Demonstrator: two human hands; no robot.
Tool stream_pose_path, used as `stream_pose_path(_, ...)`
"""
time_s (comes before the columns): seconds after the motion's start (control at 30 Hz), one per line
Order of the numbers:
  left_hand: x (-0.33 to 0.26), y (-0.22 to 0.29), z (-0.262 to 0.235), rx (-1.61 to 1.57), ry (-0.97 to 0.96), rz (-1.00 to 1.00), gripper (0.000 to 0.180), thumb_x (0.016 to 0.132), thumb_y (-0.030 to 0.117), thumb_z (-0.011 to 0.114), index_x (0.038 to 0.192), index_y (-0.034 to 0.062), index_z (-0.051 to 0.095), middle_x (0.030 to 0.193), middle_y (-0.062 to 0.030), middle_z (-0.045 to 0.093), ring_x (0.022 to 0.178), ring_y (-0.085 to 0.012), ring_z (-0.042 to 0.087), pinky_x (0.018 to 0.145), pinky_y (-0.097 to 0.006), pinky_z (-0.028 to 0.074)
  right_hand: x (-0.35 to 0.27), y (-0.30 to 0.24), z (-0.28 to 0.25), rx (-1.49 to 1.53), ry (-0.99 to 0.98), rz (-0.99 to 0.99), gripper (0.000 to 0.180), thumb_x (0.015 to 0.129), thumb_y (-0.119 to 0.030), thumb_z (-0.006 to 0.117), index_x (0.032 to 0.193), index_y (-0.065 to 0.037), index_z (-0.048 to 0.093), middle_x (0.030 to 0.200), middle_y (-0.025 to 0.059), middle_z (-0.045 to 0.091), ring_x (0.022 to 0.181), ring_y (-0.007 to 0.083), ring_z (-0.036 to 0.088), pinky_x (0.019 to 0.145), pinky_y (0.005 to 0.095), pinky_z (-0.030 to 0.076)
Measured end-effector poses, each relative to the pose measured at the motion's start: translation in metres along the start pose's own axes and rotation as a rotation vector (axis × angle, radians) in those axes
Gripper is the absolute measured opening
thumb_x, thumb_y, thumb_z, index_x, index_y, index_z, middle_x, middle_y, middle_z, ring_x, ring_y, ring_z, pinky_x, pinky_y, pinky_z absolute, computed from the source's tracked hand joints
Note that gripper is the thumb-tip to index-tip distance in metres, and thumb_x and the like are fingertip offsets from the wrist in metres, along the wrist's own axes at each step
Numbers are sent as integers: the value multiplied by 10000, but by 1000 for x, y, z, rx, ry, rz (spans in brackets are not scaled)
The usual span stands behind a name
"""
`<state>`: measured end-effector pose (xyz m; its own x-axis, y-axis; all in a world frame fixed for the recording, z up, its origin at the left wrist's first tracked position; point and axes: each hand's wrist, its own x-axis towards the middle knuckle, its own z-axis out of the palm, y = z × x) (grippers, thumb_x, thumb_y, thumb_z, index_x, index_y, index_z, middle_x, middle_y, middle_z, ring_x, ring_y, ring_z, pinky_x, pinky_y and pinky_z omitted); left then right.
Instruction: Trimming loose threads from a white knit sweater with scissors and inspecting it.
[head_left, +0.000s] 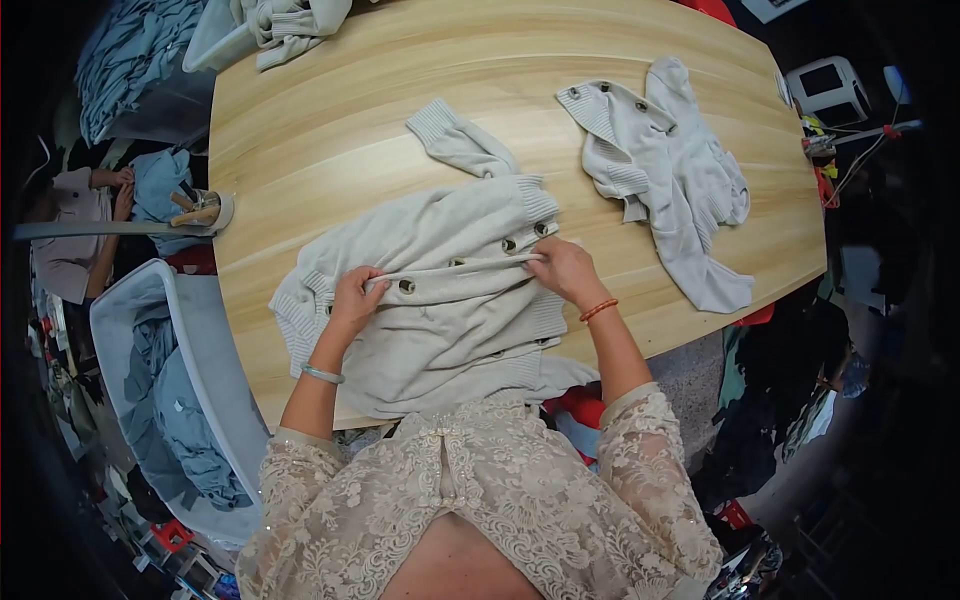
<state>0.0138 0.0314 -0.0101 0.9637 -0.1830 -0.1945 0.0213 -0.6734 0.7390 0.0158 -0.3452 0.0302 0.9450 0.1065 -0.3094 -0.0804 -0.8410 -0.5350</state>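
A cream knitted cardigan [400,235] with dark round buttons lies spread in front of me, its ribbed edges to the left and right. My left hand [357,298] pinches the buttoned front band beside one button. Farther right along that band, my right hand [564,272] grips it between thumb and fingers, just below two more buttons. The band is drawn fairly straight between both hands. One sleeve [455,138] of the cardigan stretches away toward the table's far side. The cardigan's near edge hangs at the table's front edge, close to my body.
A second cream buttoned cardigan [665,160] lies crumpled on the right of the wooden table [350,120]. A white bin [178,300] with blue-grey garments stands at the left. Another tub [210,40] with knitwear sits at the far left corner. Another person's hands [122,185] handle blue cloth beyond the left edge.
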Motion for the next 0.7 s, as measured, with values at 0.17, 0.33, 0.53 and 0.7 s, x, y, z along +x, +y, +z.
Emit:
stream_pose_path(0.17,5,-4,0,-170,-57,-122,201,796,178,688,888,3,657,770,-85,635,722,-169,555,689,-288,447,16,27,-29,234,-336,158,327,734,-370,729,842,-63,694,809,125,675,793,262,650,732,364,497)
stream_pose_path(0.33,7,-4,1,-202,-48,-134,198,784,161,706,885,-2,660,775,-81,643,719,-148,564,685,-269,451,32,50,-25,207,-210,239,308,728,-353,737,887,-91,710,881,113,688,874,262,653,801,355,498)
stream_pose_path(0.53,4,-4,1,-139,-18,-92,166,811,144,691,894,5,655,765,3,622,699,-71,511,649,-229,427,32,51,-13,-203,199,195,212,784,-140,652,995,-126,670,1006,114,617,903,312,629,775,411,503)
stream_pose_path(0.7,3,27,3,95,43,3,141,787,105,681,888,14,645,820,-79,633,757,-200,570,703,-311,455,13,-6,-1,196,297,-188,150,809,-127,622,959,-114,632,981,75,594,845,308,618,726,397,506)
